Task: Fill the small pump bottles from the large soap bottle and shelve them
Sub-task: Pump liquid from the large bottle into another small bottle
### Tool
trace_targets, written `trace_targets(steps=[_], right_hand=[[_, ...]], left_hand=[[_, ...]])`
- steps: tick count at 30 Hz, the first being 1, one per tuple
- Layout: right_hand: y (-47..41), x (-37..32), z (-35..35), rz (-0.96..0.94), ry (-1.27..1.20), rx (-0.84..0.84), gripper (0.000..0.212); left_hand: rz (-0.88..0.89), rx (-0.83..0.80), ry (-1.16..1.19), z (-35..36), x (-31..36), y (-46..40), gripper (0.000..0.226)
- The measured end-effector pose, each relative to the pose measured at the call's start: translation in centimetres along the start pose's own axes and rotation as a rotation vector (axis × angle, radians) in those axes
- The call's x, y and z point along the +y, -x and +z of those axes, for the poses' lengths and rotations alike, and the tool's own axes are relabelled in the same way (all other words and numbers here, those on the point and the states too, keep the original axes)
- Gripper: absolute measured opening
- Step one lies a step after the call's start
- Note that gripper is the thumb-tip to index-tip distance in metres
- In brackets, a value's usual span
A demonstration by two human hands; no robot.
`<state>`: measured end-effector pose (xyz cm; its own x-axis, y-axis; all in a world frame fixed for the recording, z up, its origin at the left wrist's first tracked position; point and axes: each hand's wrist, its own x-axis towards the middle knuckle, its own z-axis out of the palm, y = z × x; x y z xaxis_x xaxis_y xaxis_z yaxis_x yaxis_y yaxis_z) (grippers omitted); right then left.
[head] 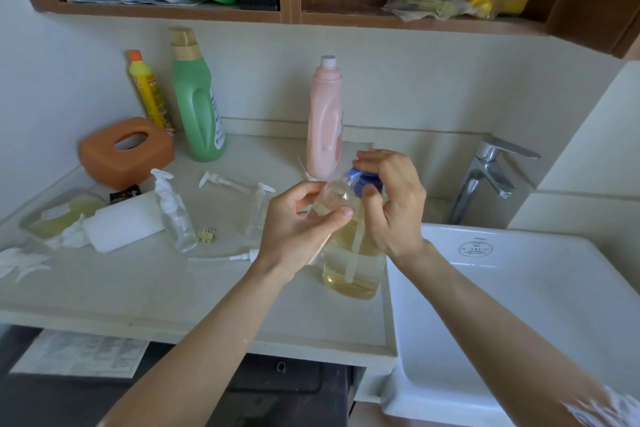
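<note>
Pale bathroom surface (145, 288) beside a white sink (519, 305), wooden shelf (291, 15) at twelve o'clock. Centre: large soap bottle (353, 263) standing upright, right hand (391, 198) pressing its blue pump (363, 180), left hand (304, 218) gripping a small clear bottle (334, 196) at the spout. Filling step; next likely steady pumping, mouth aligned. Spare empty bottle (176, 215) at nine o'clock
</note>
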<state>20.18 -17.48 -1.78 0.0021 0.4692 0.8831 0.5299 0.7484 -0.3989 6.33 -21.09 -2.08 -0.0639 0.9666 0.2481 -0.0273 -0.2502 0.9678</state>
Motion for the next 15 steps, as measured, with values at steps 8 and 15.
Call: trace_targets(steps=[8,15], right_hand=[[0.2,-0.3,-0.1,0.006,0.042,-0.018,0.034],[-1.2,-1.2,-1.5,0.024,0.005,-0.095,0.036]], left_hand=[[-0.046,-0.041,0.000,-0.4,0.1,0.0,0.028],[-0.018,-0.118,0.011,-0.8,1.5,-0.3,0.031]])
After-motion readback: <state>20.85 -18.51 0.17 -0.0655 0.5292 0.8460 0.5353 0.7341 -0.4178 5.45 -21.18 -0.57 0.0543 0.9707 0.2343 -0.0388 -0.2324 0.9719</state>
